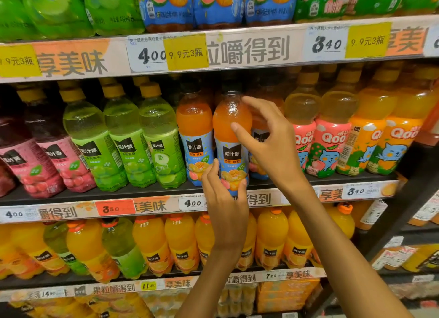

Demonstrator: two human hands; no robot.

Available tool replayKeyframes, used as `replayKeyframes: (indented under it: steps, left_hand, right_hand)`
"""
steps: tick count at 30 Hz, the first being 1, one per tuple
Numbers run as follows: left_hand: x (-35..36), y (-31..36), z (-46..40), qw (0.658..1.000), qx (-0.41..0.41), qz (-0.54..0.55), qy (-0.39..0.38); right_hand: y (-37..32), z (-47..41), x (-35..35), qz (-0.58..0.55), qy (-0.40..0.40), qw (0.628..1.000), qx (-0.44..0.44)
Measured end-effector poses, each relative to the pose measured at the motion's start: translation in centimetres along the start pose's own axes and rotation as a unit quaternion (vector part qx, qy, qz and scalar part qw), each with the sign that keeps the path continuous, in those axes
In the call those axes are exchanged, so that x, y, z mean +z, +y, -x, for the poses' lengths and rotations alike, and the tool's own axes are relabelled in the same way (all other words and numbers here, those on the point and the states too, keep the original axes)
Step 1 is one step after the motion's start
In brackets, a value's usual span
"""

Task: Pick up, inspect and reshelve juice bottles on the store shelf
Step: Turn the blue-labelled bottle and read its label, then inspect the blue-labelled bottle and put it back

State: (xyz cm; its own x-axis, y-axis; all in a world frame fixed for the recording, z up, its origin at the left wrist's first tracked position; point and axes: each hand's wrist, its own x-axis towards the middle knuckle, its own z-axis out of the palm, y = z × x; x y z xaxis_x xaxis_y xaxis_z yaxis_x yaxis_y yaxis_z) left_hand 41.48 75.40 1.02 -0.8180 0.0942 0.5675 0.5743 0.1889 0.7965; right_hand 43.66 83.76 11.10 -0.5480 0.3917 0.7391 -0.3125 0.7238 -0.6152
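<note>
Now our left hand (pixel 223 199) grips the orange juice bottle (pixel 231 137) by its base at the middle shelf (pixel 142 191) edge; our right hand (pixel 268 142), fingers spread, hovers beside it. We judge reshelving needs 1 upright push.

Your left hand (pixel 224 199) reaches up from below, fingers and thumb curled round the base of a bottle (pixel 231 137). Your right hand (pixel 268 142) hangs higher, fingers spread and loosely bent, thumb forward, just beside the bottle's shoulder, gripping nothing.
</note>
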Motion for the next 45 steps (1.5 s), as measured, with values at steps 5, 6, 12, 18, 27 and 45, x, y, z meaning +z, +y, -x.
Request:
replayKeyframes:
  steps: [5, 6, 12, 18, 27, 45]
  left_hand:
    - [0.7, -0.1, -0.3, 0.988, 0.038, -0.145, 0.036]
    - [0.8, -0.1, -0.4, 0.987, 0.037, -0.151, 0.036]
    - [1.5, -1.1, -0.8, 0.966, 0.067, -0.243, 0.056]
    - [2.2, -1.2, -1.4, 0.956, 0.074, -0.280, 0.058]
    - [1.9, 0.2, -0.8, 0.979, 0.072, -0.181, 0.062]
    - [1.0, 1.2, 1.2, 0.993, 0.075, -0.010, -0.093]
  right_hand:
    - [0.0, -0.3, 0.2, 0.112, 0.014, 0.993, -0.021]
    - [0.0, -0.3, 0.3, 0.123, 0.015, 0.992, -0.023]
    - [0.1, -0.7, 0.9, 0.137, 0.028, 0.990, -0.013]
    - [0.5, -1.1, 1.1, 0.154, 0.031, 0.987, -0.013]
    - [0.9, -3.0, -1.5, 0.326, 0.153, 0.933, -0.016]
    - [1.1, 1.1, -3.0, -0.097, 0.001, 0.995, 0.015]
